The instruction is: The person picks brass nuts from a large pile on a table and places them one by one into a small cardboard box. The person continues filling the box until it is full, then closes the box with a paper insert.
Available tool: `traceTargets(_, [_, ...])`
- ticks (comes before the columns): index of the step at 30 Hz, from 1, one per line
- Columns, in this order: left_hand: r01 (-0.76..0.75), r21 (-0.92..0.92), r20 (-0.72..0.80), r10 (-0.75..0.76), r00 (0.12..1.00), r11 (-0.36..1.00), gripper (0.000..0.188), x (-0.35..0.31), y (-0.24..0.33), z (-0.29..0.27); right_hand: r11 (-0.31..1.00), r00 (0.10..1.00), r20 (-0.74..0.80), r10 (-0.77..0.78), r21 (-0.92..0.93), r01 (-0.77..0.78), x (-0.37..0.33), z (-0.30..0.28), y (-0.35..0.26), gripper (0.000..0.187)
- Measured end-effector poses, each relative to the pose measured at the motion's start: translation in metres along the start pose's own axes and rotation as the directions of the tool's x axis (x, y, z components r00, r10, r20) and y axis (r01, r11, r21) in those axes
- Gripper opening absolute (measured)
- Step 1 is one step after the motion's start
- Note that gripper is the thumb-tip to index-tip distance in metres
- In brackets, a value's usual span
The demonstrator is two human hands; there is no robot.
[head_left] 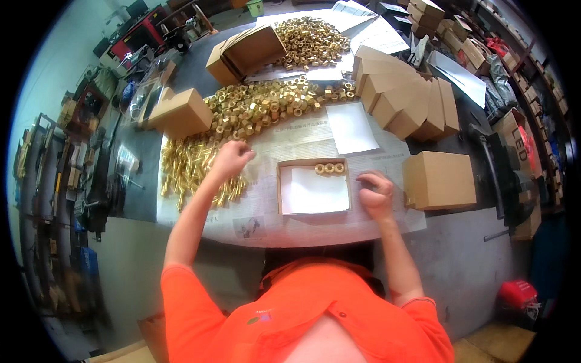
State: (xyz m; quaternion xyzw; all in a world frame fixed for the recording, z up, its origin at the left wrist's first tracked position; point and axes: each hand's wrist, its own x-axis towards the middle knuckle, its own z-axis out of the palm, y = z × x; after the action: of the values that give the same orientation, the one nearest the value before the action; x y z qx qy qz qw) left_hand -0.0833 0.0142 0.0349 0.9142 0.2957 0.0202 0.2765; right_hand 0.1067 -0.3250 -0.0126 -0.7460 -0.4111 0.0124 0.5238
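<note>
In front of me lies a shallow open cardboard box point(279, 189) lined with white paper. Three brass hex nuts point(328, 169) sit in a row along its far wall, toward the right corner. My left hand point(233, 159) hovers at the edge between a heap of brass nuts point(260, 104) and a heap of long brass pieces point(190, 166); its fingers are closed, and what they hold, if anything, is hidden. Just right of the box, my right hand point(376, 191) is curled closed near the newspaper sheet point(290, 142), its contents also hidden.
A row of overlapping cardboard boxes point(402, 100) leans at the far right, with another closed box point(440, 179) nearer. Left stands a cardboard box point(181, 114); a tipped open one point(245, 53) lies beside a farther nut heap point(310, 41). White paper point(352, 128) lies beyond the lined box.
</note>
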Motion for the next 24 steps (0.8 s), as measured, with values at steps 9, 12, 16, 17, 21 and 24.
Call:
traceTargets(9, [0.187, -0.177, 0.137, -0.164, 0.977, 0.966, 0.026, 0.033, 0.020, 0.031, 1.000, 1.000, 0.020, 0.019, 0.014, -0.019, 0.001, -0.001, 0.000, 0.023])
traceTargets(12, [-0.033, 0.059, -0.131, 0.040, 0.991, 0.998, 0.024, 0.034, 0.019, 0.035, 0.999, 0.999, 0.016, 0.042, 0.031, -0.043, 0.001, -0.001, -0.001, 0.023])
traceTargets(16, [-0.104, -0.003, -0.212, 0.101, 0.972, 0.995, 0.021, 0.013, 0.029, 0.032, 0.997, 0.999, 0.017, 0.051, 0.055, -0.051, 0.000, -0.001, -0.002, 0.023])
traceTargets(17, [-0.135, 0.105, -0.198, 0.154, 0.968, 0.985, 0.020, 0.007, 0.032, 0.035, 0.997, 0.999, 0.017, 0.043, 0.057, -0.044, 0.000, 0.000, -0.002, 0.023])
traceTargets(21, [-0.202, 0.317, -0.188, 0.270, 0.944, 0.927, 0.019, -0.004, 0.029, 0.044, 0.998, 0.999, 0.018, 0.045, 0.042, -0.046, 0.000, 0.001, 0.002, 0.024])
traceTargets(24, [-0.163, 0.286, -0.186, 0.221, 0.957, 0.944, 0.019, 0.000, 0.031, 0.043, 0.998, 0.998, 0.017, 0.058, 0.037, -0.059, 0.000, 0.000, 0.000, 0.025])
